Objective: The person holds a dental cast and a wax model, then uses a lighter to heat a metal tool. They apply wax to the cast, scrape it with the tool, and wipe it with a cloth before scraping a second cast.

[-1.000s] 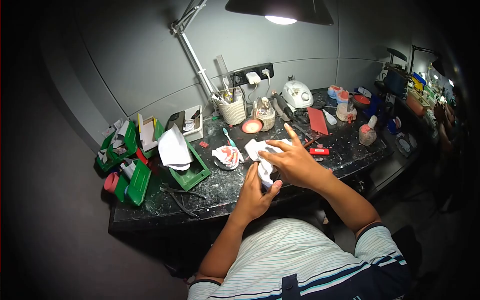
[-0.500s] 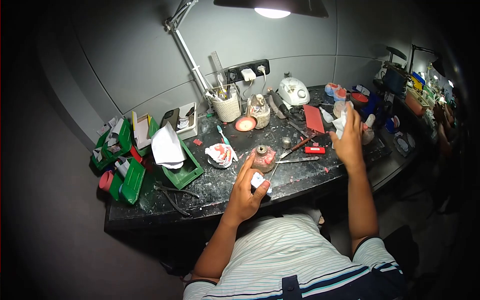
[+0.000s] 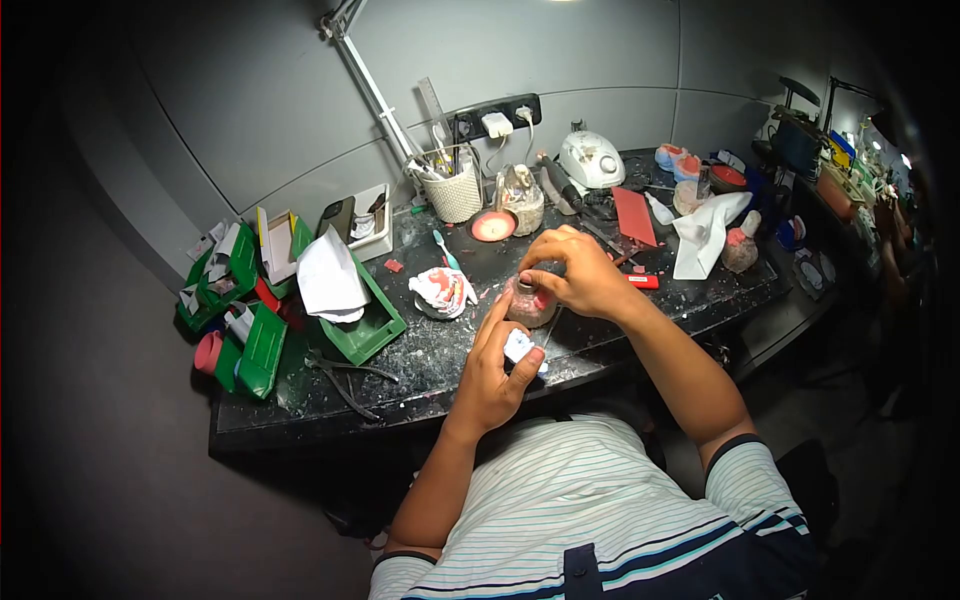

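A squat glass spirit burner [image 3: 533, 311], smeared with pink wax, stands near the bench's front edge. My right hand [image 3: 580, 275] reaches over it, thumb and fingers pinching a small grey cap-like piece [image 3: 526, 279] at its neck. My left hand [image 3: 492, 375] is closed around a small white and bluish block [image 3: 518, 346], with its fingertips against or very close to the burner's left side. To the left sits a white plaster dental model [image 3: 443, 290] with red wax on it. A red lighter [image 3: 642, 282] lies right of the burner, partly behind my right hand.
Green bins [image 3: 375, 330] and pliers [image 3: 345, 385] occupy the left side. Behind are a pen basket [image 3: 452, 195], a wax tin [image 3: 493, 226] and a white control unit [image 3: 592, 160]. A red wax sheet [image 3: 634, 217] and a white cloth [image 3: 705, 240] lie on the right.
My right hand has moved left from the white cloth to the burner's top. The cloth now lies spread on the bench. My left hand stays by the burner with the white block.
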`<state>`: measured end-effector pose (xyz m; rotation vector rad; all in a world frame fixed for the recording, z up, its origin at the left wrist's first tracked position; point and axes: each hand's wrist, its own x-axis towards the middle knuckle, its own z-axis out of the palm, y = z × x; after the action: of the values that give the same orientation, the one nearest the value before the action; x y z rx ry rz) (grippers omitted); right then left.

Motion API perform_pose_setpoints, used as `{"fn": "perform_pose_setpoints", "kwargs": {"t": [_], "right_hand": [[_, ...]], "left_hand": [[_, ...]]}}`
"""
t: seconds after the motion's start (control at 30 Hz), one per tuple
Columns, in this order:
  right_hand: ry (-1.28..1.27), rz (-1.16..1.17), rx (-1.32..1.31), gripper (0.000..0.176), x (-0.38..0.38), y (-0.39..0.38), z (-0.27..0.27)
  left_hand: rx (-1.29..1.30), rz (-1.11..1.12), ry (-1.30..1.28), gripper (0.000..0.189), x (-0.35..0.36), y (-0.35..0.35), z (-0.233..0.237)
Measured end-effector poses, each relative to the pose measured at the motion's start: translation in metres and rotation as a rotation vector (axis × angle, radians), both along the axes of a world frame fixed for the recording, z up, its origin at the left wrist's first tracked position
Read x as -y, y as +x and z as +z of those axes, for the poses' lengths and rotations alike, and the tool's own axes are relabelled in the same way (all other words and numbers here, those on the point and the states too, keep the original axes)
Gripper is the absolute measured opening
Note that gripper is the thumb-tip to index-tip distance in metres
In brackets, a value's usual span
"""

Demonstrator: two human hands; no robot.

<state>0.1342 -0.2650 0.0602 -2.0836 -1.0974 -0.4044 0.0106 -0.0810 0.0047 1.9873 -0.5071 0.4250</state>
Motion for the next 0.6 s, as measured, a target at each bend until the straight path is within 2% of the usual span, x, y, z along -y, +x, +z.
{"fn": "perform_pose_setpoints", "kwargs": {"t": [0.13,0.2,0.23,0.3,0.37,0.4,0.43,0.5,0.6], "right_hand": [[-0.018,-0.026,-0.023,0.015,-0.001,-0.001,0.000],[0.137,-0.032,-0.224,0.015,0.008,-0.006,0.002],[0.166,-0.087,-0.146,0.015,0.017,-0.007,0.002],[0.163,-0.227,-0.208,0.016,0.043,-0.011,0.010],[0.005,-0.353,-0.055,0.016,0.076,-0.004,0.001],[-0.100,-0.426,-0.078,0.020,0.091,-0.004,-0.004],[-0.102,-0.425,-0.079,0.020,0.100,-0.004,-0.008],[-0.276,-0.455,-0.370,0.023,0.111,-0.007,-0.014],[-0.237,-0.514,-0.286,0.026,0.111,-0.008,-0.024]], "left_hand": [[0.081,0.041,0.042,0.053,0.000,0.001,-0.001],[0.082,0.040,0.037,0.053,0.000,0.001,0.000],[0.047,0.013,0.018,0.054,-0.001,0.000,0.000],[0.014,-0.007,-0.012,0.055,-0.002,0.000,0.000],[-0.005,0.002,-0.004,0.055,-0.002,0.000,-0.002],[-0.006,0.004,-0.008,0.055,-0.002,0.000,-0.003],[0.024,0.032,0.013,0.053,-0.002,0.001,-0.005],[0.056,0.056,0.034,0.052,-0.001,0.001,-0.006],[0.056,0.046,0.021,0.051,-0.001,0.002,-0.005]]}}
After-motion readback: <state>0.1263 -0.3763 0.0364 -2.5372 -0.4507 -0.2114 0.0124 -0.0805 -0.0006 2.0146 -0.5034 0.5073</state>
